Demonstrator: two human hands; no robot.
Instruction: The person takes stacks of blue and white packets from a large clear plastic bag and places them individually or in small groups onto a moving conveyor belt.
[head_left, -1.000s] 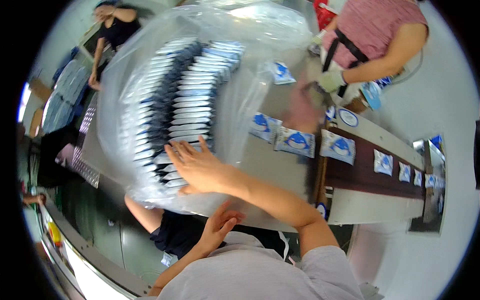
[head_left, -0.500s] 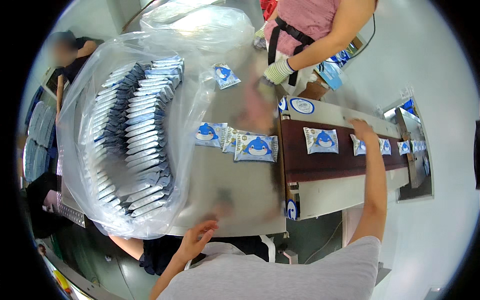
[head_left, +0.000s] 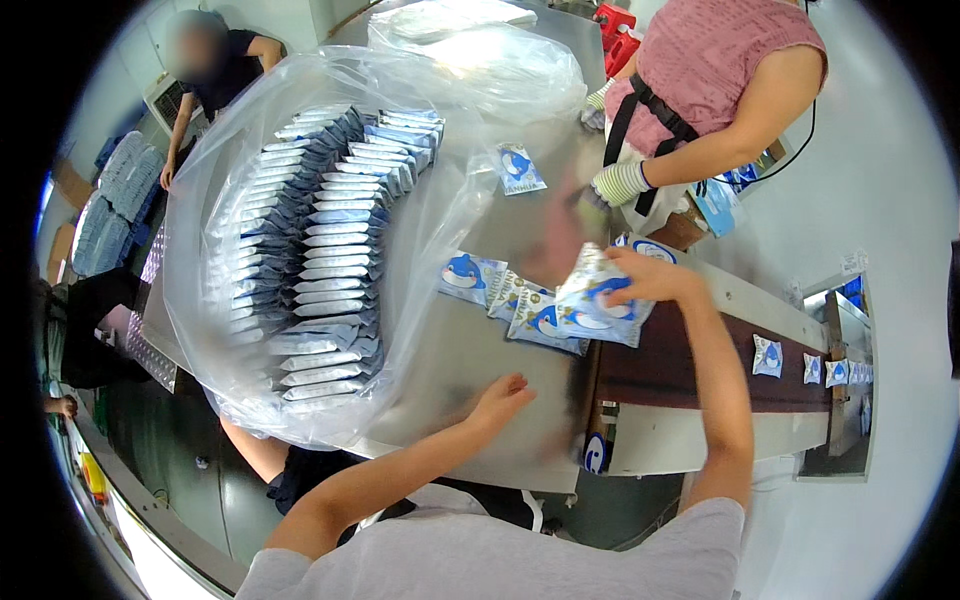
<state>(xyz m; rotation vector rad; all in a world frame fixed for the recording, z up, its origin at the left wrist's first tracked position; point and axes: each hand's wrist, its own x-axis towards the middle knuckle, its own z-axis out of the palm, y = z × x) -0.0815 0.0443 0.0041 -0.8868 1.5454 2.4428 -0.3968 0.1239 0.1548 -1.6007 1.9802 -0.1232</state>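
Note:
My right hand (head_left: 655,275) grips a pale blue and white sealed packet (head_left: 592,318) with a cartoon whale on it; a second one seems stacked with it. Both are raised where the metal table meets the conveyor. Just left of them, several matching packets (head_left: 465,272) lie overlapping on the table. My left hand (head_left: 502,400) hovers over the table's near side, holding nothing, its fingers loosely stretched. A large clear plastic bag (head_left: 430,270) sits open at the left, with rows of packets (head_left: 345,235) standing on edge inside.
The dark red conveyor belt (head_left: 700,370) carries more packets (head_left: 767,356) at the right. A co-worker's striped glove (head_left: 620,185) is at the table's far side, near a lone packet (head_left: 520,168). Another person (head_left: 225,75) stands at far left. More plastic bags (head_left: 480,50) lie behind.
My right hand has come left from over the belt and now holds packets; the nearer belt packets are gone from their places. My left hand has reached forward and right over the table. The view has shifted.

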